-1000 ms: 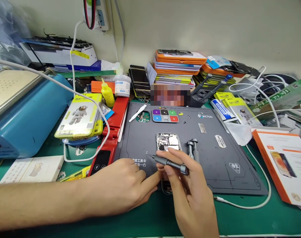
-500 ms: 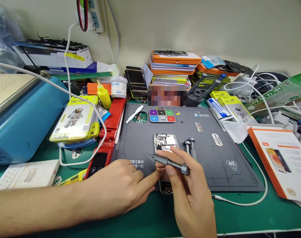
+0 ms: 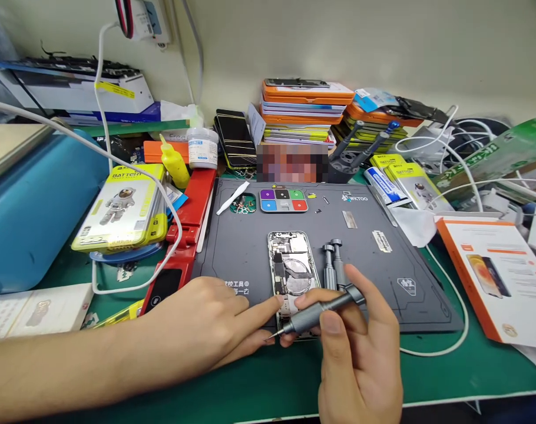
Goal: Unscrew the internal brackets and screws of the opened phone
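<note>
An opened phone (image 3: pixel 291 265) with its insides showing lies on a dark grey work mat (image 3: pixel 383 282). My right hand (image 3: pixel 356 353) grips a grey screwdriver (image 3: pixel 321 312), its tip pointing down-left at the phone's near left corner. My left hand (image 3: pixel 210 330) rests on the mat's near edge, its forefinger stretched out and touching the phone's left side. Two more grey screwdrivers (image 3: pixel 333 265) lie just right of the phone.
A colour-squared screw tray (image 3: pixel 283 200) and white pry tool (image 3: pixel 231 199) sit at the mat's far end. A red phone (image 3: pixel 184 241), yellow battery boxes (image 3: pixel 120 206), a blue machine (image 3: pixel 29 206), stacked boxes (image 3: pixel 305 112), white cables (image 3: pixel 444 347) and an orange-edged box (image 3: pixel 498 277) surround it.
My right hand drew back toward me and swung the screwdriver tip down to the phone's near end, uncovering the phone's middle. The view shifted slightly to the right.
</note>
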Action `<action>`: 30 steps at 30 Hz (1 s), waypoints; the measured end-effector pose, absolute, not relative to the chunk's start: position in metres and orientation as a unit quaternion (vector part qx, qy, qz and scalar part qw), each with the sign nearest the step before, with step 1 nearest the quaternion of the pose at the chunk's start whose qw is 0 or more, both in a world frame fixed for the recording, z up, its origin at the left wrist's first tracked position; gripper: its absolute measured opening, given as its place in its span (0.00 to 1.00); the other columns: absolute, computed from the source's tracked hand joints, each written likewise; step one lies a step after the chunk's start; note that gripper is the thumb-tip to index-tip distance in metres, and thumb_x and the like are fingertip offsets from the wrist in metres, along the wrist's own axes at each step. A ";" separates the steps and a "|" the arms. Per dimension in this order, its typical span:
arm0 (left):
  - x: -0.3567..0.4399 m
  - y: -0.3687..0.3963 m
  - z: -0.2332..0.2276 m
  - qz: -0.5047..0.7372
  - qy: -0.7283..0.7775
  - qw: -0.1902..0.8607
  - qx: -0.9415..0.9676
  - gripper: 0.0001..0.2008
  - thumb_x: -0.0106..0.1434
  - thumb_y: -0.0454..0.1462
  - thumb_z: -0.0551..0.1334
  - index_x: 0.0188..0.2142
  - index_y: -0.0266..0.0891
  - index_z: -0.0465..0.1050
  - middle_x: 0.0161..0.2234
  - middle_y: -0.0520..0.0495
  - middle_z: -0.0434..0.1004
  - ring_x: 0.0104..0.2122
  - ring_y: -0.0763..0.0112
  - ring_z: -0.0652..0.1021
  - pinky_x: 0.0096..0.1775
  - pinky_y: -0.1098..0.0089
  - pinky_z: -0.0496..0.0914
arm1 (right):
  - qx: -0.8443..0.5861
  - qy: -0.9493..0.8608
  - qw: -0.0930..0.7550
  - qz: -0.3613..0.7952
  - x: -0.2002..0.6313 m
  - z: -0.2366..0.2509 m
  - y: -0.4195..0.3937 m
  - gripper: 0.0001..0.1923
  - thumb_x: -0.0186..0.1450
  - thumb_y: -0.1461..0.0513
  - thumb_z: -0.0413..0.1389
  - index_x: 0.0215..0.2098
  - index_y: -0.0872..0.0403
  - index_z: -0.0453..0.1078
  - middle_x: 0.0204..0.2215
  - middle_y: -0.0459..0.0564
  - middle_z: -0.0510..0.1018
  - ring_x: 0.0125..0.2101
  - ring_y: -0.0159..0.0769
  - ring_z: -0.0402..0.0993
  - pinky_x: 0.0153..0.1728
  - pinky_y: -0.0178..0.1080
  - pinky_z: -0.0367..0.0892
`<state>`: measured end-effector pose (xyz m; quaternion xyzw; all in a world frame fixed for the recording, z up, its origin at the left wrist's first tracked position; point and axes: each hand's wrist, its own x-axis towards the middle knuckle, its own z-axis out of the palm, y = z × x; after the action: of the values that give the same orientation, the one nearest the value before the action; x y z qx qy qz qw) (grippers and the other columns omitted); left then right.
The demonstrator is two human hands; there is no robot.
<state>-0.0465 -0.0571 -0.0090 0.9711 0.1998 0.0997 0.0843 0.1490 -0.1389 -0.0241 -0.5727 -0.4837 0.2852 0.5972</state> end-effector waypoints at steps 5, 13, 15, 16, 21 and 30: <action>-0.046 -0.057 -0.009 0.103 0.194 0.064 0.974 0.18 0.85 0.39 0.49 0.67 0.35 0.64 0.27 0.55 0.78 0.23 0.64 0.79 0.26 0.64 0.66 | -0.579 -0.492 0.591 0.270 0.146 -0.023 -0.139 0.23 0.79 0.62 0.51 0.70 0.42 0.61 0.45 0.51 0.85 0.32 0.36 0.86 0.27 0.37 0.83; -0.046 -0.057 -0.008 0.118 0.186 0.033 0.975 0.20 0.86 0.38 0.41 0.64 0.34 0.66 0.26 0.55 0.77 0.22 0.63 0.78 0.25 0.60 0.64 | -0.584 -0.473 0.592 0.292 0.145 -0.022 -0.137 0.22 0.79 0.60 0.52 0.70 0.41 0.62 0.46 0.50 0.85 0.38 0.38 0.87 0.28 0.36 0.82; -0.046 -0.057 -0.007 0.116 0.186 0.033 0.975 0.21 0.86 0.38 0.40 0.64 0.34 0.66 0.26 0.55 0.76 0.22 0.63 0.78 0.25 0.59 0.64 | -0.587 -0.468 0.592 0.293 0.145 -0.022 -0.137 0.22 0.80 0.60 0.52 0.70 0.42 0.61 0.46 0.51 0.85 0.38 0.38 0.87 0.27 0.36 0.82; -0.046 -0.056 -0.007 0.116 0.186 0.034 0.975 0.21 0.86 0.38 0.40 0.64 0.34 0.65 0.26 0.55 0.76 0.22 0.63 0.78 0.25 0.59 0.64 | -0.589 -0.466 0.592 0.293 0.145 -0.022 -0.137 0.22 0.80 0.60 0.52 0.70 0.42 0.61 0.46 0.52 0.85 0.38 0.39 0.87 0.27 0.36 0.82; -0.046 -0.056 -0.007 0.113 0.184 0.039 0.976 0.19 0.86 0.37 0.42 0.65 0.33 0.64 0.28 0.55 0.78 0.22 0.63 0.78 0.24 0.59 0.65 | -0.584 -0.448 0.605 0.305 0.145 -0.023 -0.136 0.21 0.79 0.60 0.53 0.69 0.41 0.63 0.47 0.52 0.85 0.36 0.38 0.87 0.26 0.36 0.82; -0.047 -0.057 -0.007 0.099 0.179 0.024 0.979 0.19 0.86 0.39 0.45 0.65 0.31 0.64 0.28 0.55 0.79 0.24 0.61 0.79 0.24 0.58 0.66 | -0.562 -0.427 0.640 0.303 0.146 -0.024 -0.135 0.22 0.78 0.60 0.57 0.68 0.40 0.67 0.43 0.48 0.86 0.39 0.36 0.88 0.29 0.32 0.82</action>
<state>-0.0469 -0.0569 -0.0070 0.9786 0.1789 0.0986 0.0241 0.1462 -0.1351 -0.0243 -0.5623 -0.4272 0.3026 0.6401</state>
